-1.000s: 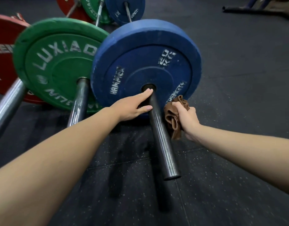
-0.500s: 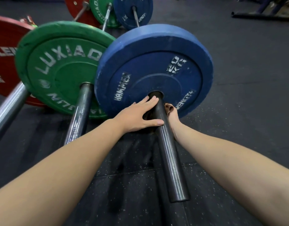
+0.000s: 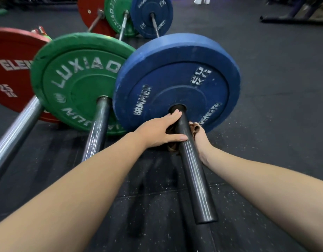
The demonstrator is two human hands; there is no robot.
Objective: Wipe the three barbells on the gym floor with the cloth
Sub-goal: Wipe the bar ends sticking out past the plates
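Left hand (image 3: 157,131) flat, fingers straight, laid on dark sleeve (image 3: 193,170) of nearest barbell, right by blue plate (image 3: 175,79). Right hand (image 3: 199,140) on sleeve's far side, clutching brown cloth (image 3: 195,127), fingers mostly hidden. Cloth bunched under sleeve, touching it. Green plate (image 3: 75,84) and red plate (image 3: 11,70) on bars to left, on rubber floor (image 3: 275,133).

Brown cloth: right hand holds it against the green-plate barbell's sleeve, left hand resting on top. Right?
No. The head view shows it is the blue-plate barbell's sleeve; the right hand holds the brown cloth against it, left hand resting on top.
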